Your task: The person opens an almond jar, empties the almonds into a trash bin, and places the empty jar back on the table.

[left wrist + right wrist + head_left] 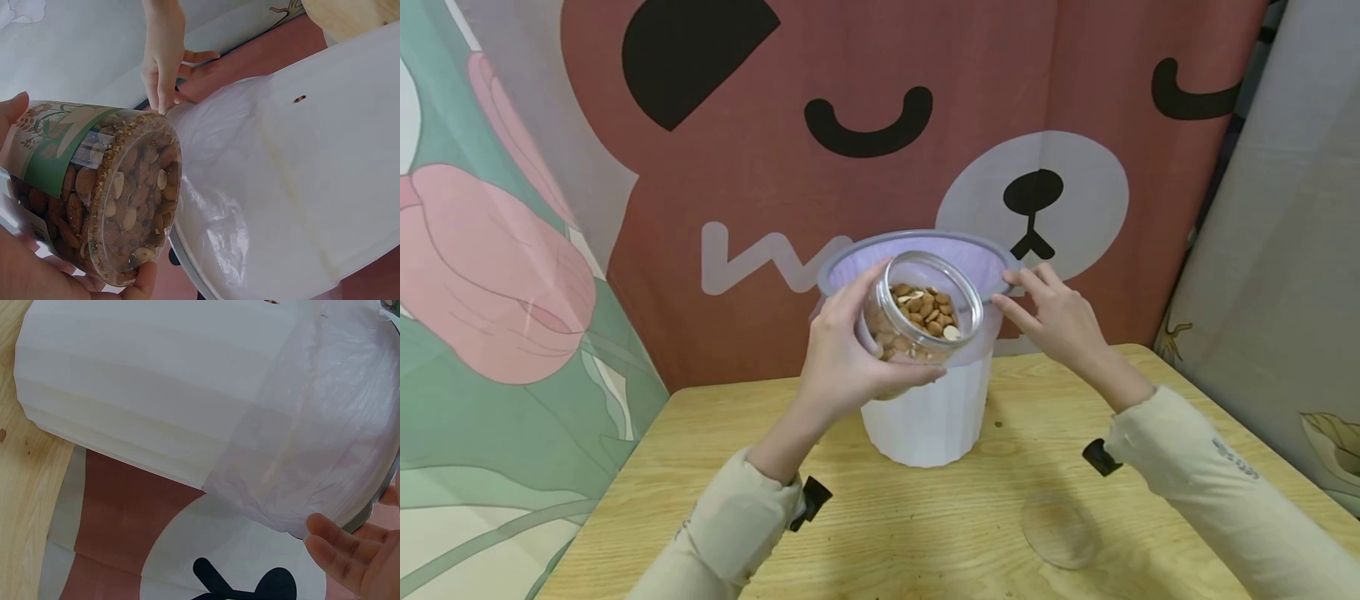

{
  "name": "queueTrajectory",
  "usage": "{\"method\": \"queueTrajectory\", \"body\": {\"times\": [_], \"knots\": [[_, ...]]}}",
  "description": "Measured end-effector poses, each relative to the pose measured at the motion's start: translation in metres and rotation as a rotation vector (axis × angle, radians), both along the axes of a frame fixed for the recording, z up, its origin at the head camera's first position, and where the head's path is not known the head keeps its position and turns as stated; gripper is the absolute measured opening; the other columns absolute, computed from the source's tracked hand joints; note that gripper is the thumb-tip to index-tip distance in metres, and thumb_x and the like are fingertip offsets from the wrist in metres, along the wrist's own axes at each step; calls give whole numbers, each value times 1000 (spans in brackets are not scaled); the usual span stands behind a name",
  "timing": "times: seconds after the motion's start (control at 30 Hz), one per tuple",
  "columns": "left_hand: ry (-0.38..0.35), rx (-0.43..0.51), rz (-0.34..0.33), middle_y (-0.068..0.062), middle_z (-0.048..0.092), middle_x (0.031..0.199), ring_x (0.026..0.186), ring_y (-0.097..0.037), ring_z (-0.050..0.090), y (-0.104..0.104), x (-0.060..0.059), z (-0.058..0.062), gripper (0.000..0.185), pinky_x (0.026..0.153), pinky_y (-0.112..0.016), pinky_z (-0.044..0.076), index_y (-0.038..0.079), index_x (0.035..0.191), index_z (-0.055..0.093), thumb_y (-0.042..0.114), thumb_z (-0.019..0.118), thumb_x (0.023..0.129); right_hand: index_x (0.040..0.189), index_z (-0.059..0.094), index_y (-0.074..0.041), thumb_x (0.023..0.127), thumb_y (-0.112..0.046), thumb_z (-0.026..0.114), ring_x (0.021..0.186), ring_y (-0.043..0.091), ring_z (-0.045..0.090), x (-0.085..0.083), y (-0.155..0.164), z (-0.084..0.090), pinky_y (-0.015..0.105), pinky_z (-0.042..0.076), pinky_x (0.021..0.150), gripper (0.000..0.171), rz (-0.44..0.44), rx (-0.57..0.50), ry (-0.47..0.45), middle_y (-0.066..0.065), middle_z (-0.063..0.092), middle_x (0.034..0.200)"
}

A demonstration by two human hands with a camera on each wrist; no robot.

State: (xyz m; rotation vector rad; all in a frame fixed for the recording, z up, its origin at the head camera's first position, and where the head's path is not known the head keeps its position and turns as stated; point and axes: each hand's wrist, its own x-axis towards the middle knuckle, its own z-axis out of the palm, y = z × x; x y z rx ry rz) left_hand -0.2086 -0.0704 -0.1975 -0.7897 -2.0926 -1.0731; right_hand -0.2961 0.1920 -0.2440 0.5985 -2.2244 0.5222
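My left hand [846, 354] grips a clear plastic jar [887, 321] round its side, thumb below and fingers above. The jar is tilted, its mouth facing me, with almonds [925, 308] and a few pale nuts inside. In the left wrist view, a green label [59, 147] and the jar's bottom show. Behind and beneath the jar stands a white trash bin [925, 417] with a grey rim and a thin translucent liner bag [281, 456] folded over it. My right hand [1060, 321] pinches the bin's right rim between thumb and fingers.
A clear round lid [1060, 529] lies on the wooden table [880, 533], in front of the bin and to the right. A red-brown curtain with a bear's face [865, 192] hangs close behind the table. Other curtains flank it on both sides.
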Motion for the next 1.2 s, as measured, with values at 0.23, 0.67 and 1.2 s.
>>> {"method": "queueTrajectory", "body": {"times": [0.23, 0.67, 1.2], "knots": [[-25, 15, 2, 2, 54, 110, 99, -12, 45, -2, -2, 9, 91, 81, -34, 40, 17, 127, 48, 30, 88, 46, 117, 55, -3, 89, -38, 52, 48, 16, 39, 1, 0, 0, 29, 32, 39, 45, -2, -8, -2, 12, 47, 93], [6, 13, 1, 4, 55, 107, 98, -11, 46, -8, -6, 26, 89, 79, -33, 41, 17, 126, 49, 29, 88, 47, 117, 55, -2, 90, -39, 51, 50, 16, 40, 0, 1, 0, 29, 33, 40, 46, 9, -16, 2, 11, 47, 92], [-60, -18, 116, 3, 54, 109, 101, -14, 42, -14, -13, 47, 91, 78, -36, 39, 23, 129, 46, 37, 86, 48, 117, 55, -3, 90, -38, 51, 48, 15, 38, -1, 0, -2, 29, 32, 40, 45, 8, -20, -1, 10, 45, 90]]}}
